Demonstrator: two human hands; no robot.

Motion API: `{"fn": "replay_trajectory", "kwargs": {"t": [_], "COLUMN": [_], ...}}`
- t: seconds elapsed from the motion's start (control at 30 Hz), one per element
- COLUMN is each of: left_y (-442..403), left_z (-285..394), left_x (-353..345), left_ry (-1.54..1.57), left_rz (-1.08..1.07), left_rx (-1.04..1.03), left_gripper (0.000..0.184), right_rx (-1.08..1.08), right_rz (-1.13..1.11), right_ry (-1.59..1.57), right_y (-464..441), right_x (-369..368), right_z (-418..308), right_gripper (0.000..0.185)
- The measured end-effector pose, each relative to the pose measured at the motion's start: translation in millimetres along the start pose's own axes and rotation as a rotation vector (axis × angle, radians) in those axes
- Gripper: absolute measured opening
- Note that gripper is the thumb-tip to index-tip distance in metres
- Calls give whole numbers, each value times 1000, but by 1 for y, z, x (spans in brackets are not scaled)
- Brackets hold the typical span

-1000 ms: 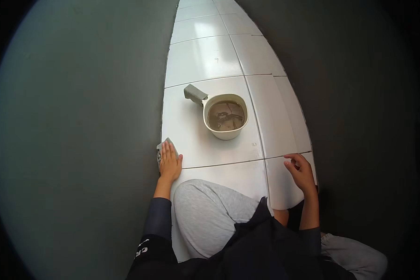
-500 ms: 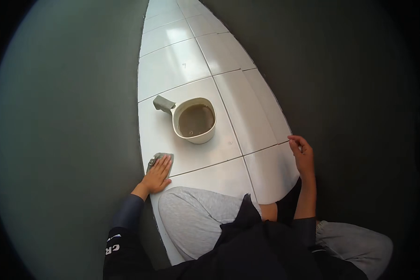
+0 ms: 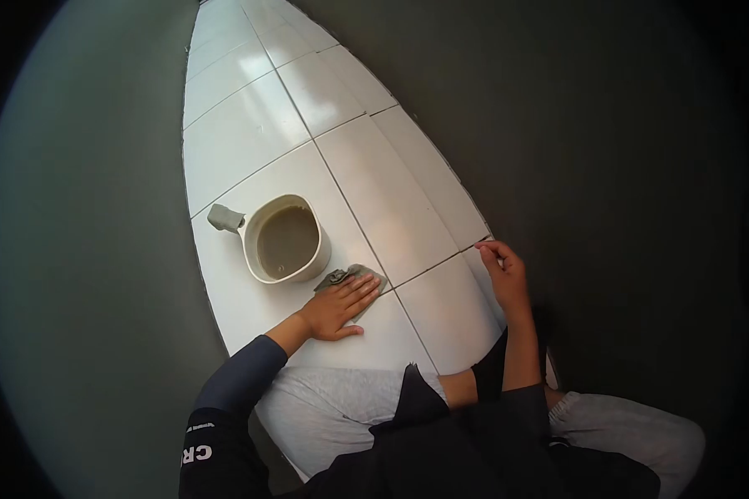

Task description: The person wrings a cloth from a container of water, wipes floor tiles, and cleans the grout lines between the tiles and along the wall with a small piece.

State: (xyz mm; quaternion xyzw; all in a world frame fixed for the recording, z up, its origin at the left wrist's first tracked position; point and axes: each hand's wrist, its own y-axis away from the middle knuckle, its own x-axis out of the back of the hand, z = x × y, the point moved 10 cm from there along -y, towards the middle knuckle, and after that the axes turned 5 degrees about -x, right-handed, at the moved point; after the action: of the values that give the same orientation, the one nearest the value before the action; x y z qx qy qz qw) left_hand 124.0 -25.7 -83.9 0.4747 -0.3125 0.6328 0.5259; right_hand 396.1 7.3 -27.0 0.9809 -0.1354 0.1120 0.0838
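My left hand (image 3: 341, 309) lies flat on a grey-green cloth (image 3: 366, 278), pressing it to the white tiles close to a grout line. Part of the cloth bunches up past the fingers. Just beyond this hand stands a white square-sided dipper (image 3: 316, 256) holding murky brownish water (image 3: 288, 243). Grey wrapping covers its handle (image 3: 225, 218), which points to the upper left. On the right, my right hand (image 3: 506, 270) is raised by the edge of the tiled strip, fingers loosely curled with a gap at the thumb. Nothing shows in it.
White glossy tiles (image 3: 383, 191) with dark joints form a strip narrowing away from me. Dark grey surface (image 3: 100, 249) borders it on the left, with more on the right (image 3: 607, 208). My bent legs in grey trousers (image 3: 333, 407) rest at the near end.
The left hand has slid the cloth rightward across the tiles, from the left edge to below the dipper. My view has turned, shifting the strip leftward. The right hand stays near the right edge.
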Motion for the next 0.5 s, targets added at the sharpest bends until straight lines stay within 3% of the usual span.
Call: {"fn": "replay_trajectory", "kwargs": {"t": [0.3,0.5], "left_y": [-127,-171], "left_z": [15,2], "left_x": [12,15], "left_ry": [-48,-78], "left_rz": [107,157], "left_rx": [-244,-227], "left_gripper": [74,70], "right_rx": [-109,-116], "right_rz": [53,69], "right_ry": [-315,-380], "right_y": [-16,-22], "right_x": [23,39], "right_z": [0,3], "right_gripper": [27,27]}}
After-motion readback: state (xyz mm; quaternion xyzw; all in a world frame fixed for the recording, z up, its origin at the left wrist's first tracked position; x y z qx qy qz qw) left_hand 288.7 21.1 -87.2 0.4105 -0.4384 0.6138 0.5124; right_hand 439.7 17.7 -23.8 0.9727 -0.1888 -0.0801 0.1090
